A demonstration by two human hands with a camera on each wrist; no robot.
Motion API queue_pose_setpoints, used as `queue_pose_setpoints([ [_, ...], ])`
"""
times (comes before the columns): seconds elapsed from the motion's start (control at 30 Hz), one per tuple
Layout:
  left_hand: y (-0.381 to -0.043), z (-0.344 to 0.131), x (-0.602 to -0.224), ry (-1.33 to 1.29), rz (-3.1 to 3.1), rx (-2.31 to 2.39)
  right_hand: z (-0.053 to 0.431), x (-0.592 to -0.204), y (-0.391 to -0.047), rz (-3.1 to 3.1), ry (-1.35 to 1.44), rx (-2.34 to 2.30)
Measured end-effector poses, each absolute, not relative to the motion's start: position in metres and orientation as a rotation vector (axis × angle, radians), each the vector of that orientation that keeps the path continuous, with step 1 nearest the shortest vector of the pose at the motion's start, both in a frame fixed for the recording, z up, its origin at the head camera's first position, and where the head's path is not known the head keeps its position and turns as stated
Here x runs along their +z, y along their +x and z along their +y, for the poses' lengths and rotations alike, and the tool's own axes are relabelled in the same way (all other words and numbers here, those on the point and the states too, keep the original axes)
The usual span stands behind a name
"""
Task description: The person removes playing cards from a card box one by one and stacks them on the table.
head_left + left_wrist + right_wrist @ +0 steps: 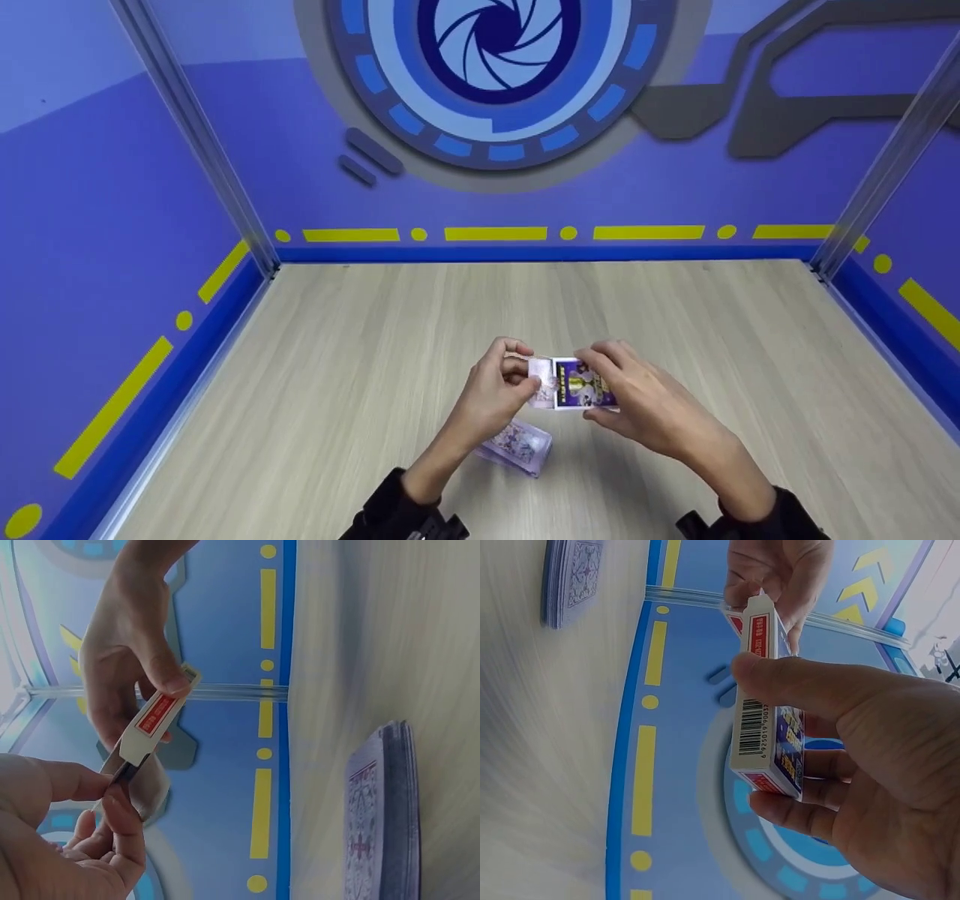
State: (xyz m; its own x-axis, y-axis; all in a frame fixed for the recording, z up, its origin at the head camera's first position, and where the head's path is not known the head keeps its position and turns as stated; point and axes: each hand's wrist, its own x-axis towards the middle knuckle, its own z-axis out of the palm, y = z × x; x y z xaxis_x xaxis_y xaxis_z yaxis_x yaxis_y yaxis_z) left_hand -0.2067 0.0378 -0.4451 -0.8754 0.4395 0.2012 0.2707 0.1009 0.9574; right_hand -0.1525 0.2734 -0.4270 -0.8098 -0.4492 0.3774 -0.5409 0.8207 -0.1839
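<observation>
Above the table, my right hand (652,401) grips a small card box (576,384) with a purple and yellow printed face and white edges. A barcode shows on the narrow side of the box (756,716) in the right wrist view. My left hand (484,394) pinches pale pinkish playing cards (541,375) that stick out of the box's left end. How many cards it pinches I cannot tell. Below the left wrist, a stack of patterned playing cards (525,446) lies on the table, partly covered by the forearm in the head view.
The wood-grain table (360,337) is bounded by a blue back wall (510,206) with yellow marks and by side walls. Metal posts (217,161) stand at the back corners. Both wrists carry dark cuffs with devices.
</observation>
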Motion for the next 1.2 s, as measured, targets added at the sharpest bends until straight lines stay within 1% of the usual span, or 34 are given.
queue_pose_setpoints([
  [0.23,-0.209,0.031,-0.44,0.777,2.351,1.824,0.278,-0.426,-0.154,-2.75,0.668,0.448],
  [0.37,-0.209,0.029,-0.439,0.863,2.471,1.741,0.281,-0.426,-0.154,-2.746,0.648,0.458],
  [0.5,-0.208,0.027,-0.439,0.995,2.626,1.548,0.282,-0.427,-0.154,-2.731,0.653,0.436],
  [0.8,-0.203,0.03,-0.443,1.08,2.855,1.128,0.282,-0.426,-0.152,-2.721,0.681,0.416],
  [1.03,-0.206,0.029,-0.446,1.344,3.067,0.82,0.283,-0.425,-0.153,-2.732,0.701,0.415],
  [1.2,-0.208,0.025,-0.442,1.419,3.111,0.642,0.287,-0.422,-0.153,-2.731,0.693,0.428],
])
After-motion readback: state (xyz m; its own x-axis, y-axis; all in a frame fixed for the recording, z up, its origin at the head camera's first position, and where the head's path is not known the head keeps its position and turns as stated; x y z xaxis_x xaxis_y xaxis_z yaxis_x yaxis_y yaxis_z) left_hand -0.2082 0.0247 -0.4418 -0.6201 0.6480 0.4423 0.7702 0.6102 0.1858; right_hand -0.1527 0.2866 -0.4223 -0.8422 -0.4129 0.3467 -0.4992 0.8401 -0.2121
